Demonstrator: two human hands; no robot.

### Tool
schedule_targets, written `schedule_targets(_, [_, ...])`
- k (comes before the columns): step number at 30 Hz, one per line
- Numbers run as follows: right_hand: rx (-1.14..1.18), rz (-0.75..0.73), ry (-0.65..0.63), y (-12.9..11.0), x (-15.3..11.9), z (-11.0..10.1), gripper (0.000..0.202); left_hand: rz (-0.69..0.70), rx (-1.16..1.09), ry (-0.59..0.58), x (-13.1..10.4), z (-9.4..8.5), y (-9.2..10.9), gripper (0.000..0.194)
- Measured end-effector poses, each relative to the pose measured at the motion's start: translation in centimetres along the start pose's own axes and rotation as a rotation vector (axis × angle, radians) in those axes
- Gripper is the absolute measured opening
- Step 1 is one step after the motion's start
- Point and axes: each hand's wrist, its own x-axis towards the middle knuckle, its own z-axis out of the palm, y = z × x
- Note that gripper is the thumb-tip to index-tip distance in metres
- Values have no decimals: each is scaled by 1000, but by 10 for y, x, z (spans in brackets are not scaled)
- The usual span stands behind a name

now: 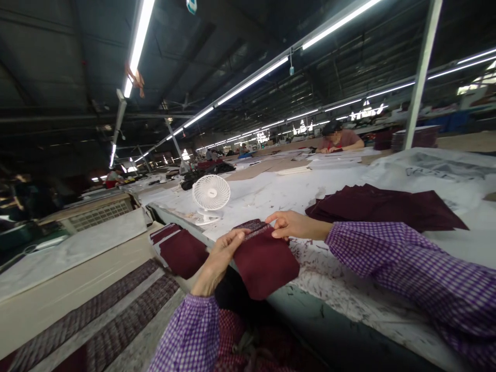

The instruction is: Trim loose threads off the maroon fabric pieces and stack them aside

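A maroon fabric piece (267, 266) with a speckled strip along its top edge hangs over the table's near edge. My left hand (220, 256) pinches its upper left corner between thumb and fingers. At the upper right of the piece is my right hand (292, 225), thumb and fingers curled at the speckled strip, with the index finger reaching over it. Just left of my left hand lies a stack of maroon pieces (184, 253). Beyond my right forearm a larger pile of dark maroon fabric (382, 206) is spread on the table.
A small white fan (211, 194) stands on the white-covered table (259, 188). Rows of speckled strips (127, 310) lie on a lower surface at left. Clear plastic sheeting (437, 170) is at right, near a metal post (422, 77). Another person (343, 139) leans over the far table.
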Motion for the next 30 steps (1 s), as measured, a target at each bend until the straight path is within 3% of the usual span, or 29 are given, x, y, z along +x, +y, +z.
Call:
schedule_targets(3, [23,24,-16,3,1,-3,55,23,156,-82,9,-7,14,45])
schedule_targets(5, [2,28,-15,5,1,-4,54,32,336,-108,19,-2,16,42])
schedule_targets(9, [-120,37,4,14,4,-5,53,75,702,-2,43,24,1,24])
schedule_targets(13, [-408,-10,85,29,5,-5,52,214,937,112,55,42,-24,13])
schedule_targets(20, [-594,-8,212,45,-9,-7,30,403,1034,74,54,42,-49,24])
schedule_targets(30, [-648,-46,191,37,-17,-5,23,500,1213,3,50,42,-49,29])
